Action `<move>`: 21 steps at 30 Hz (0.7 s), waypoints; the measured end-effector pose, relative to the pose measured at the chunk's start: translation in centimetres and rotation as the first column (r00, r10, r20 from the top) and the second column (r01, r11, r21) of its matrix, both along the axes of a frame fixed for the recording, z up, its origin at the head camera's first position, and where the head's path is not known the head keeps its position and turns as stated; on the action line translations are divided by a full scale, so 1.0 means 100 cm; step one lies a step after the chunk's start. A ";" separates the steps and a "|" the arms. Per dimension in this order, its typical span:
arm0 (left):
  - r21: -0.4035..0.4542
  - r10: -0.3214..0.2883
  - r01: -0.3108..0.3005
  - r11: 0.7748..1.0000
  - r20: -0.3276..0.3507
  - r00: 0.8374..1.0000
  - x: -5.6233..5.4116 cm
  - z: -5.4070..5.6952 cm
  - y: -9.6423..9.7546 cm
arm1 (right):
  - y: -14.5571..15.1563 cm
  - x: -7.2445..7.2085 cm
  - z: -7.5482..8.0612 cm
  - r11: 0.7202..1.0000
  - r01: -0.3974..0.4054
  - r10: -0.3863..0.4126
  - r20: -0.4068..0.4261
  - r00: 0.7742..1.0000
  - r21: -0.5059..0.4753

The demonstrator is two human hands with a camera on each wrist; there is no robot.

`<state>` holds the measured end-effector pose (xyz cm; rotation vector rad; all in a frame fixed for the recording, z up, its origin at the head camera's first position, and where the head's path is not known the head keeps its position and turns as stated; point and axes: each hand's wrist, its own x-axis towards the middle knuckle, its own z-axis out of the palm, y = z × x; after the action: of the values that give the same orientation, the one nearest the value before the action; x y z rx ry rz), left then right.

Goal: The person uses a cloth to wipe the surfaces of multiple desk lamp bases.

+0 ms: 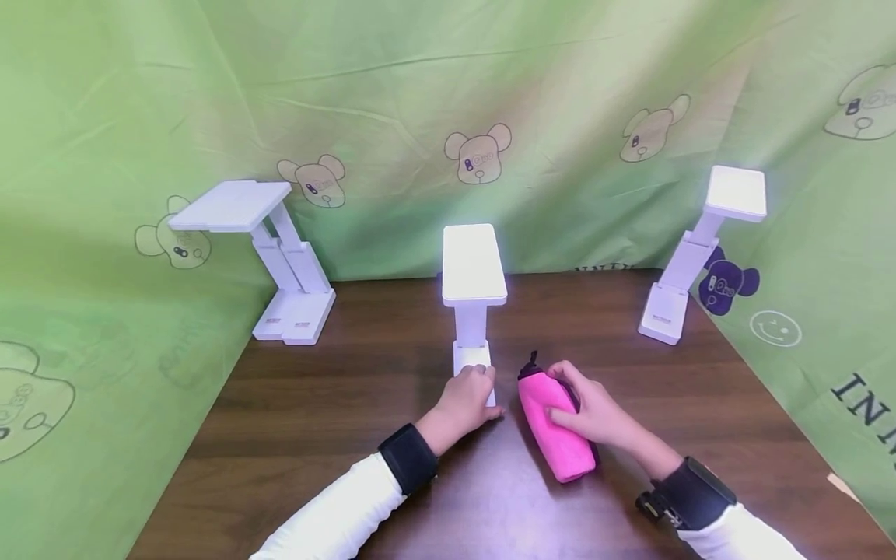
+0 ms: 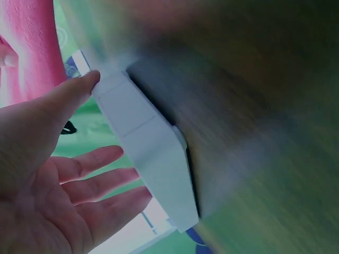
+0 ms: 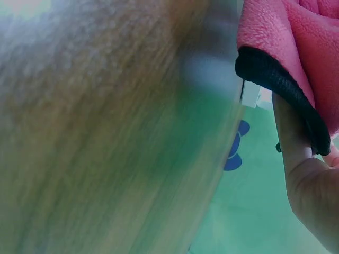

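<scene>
In the head view, my left hand [image 1: 467,400] rests on the low base of the middle white desk lamp [image 1: 473,260]. The left wrist view shows the thumb and fairly straight, spread fingers touching the lamp base [image 2: 153,148] along its upper edge. Just right of the lamp, my right hand [image 1: 591,408] grips a pink fleecy pouch [image 1: 549,432] with black trim and a black loop at its far end. The pouch is tilted over the table. In the right wrist view, fingers reach behind the black edging of the pouch [image 3: 275,32], and their tips are hidden.
White desk lamps stand at the back left [image 1: 297,268] and the back right [image 1: 686,257]. Their arms lean outward. A green curtain [image 1: 392,93] with bear-head prints hangs behind and beside the brown wooden table [image 1: 364,389].
</scene>
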<state>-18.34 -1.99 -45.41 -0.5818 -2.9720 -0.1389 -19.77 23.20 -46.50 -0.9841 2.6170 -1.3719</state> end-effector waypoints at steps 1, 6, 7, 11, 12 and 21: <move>0.007 0.006 -0.006 1.000 0.007 1.000 -0.003 0.000 -0.002 | 0.000 0.001 0.000 1.000 -0.004 0.004 0.002 1.000 -0.005; 0.027 0.055 -0.056 0.998 0.029 0.998 -0.023 -0.002 -0.023 | 0.000 0.003 -0.003 0.999 -0.029 0.030 0.011 0.999 -0.027; 0.036 0.067 -0.068 0.997 0.029 0.997 -0.028 -0.003 -0.028 | 0.000 0.004 -0.003 0.999 -0.035 0.035 0.017 0.999 -0.028; 0.046 0.130 -0.131 0.990 0.038 0.991 -0.048 -0.004 -0.054 | 0.002 0.007 -0.005 0.999 -0.028 0.029 0.031 0.999 -0.022; 0.052 0.150 -0.152 0.987 0.045 0.988 -0.053 -0.004 -0.062 | 0.003 0.008 -0.006 0.999 -0.022 0.023 0.034 0.999 -0.023; 0.063 0.354 -0.359 0.931 0.080 0.932 -0.081 -0.003 -0.143 | 0.006 0.018 -0.009 0.999 -0.029 0.032 0.067 0.997 -0.043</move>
<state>-26.47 -16.26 -45.72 -0.0207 -3.0587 -0.2431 -17.97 23.81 -47.39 -0.9606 2.5246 -1.4326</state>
